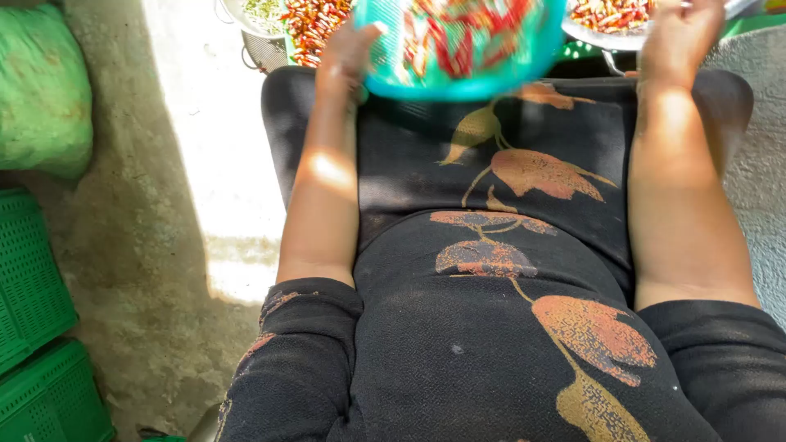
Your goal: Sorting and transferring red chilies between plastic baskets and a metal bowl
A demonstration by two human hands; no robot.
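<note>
Two hands up at the top of the view, well apart. Left hand (348, 53) pressed against the left rim of one teal basket (463, 69), thumb raised along its edge, fingers spread rather than curled; whether clamped on the rim or only steadying it, cannot tell. Right hand (679, 37) at the edge of a metal bowl (610, 37) to the right of the basket, fingers cut off by the frame, so open or closed not clear.

Basket blurred, held above the lap, filled with red chillies (458, 37), too many and too smeared to count. More chillies heaped in the metal bowl, and a third heap (315, 24) in a dark wire basket (266, 51) just left of the left hand. Beside that, one pale bowl with greenish bits (262, 10), partly out of view.

Below the hands, two bare forearms over a black dress (491, 327) printed with orange flowers, hiding most of the ground beneath.

Further out on the left: concrete floor (147, 270) with a bright strip of sun, one green sack (41, 90), and two green plastic crates (33, 327) stacked at the edge.
</note>
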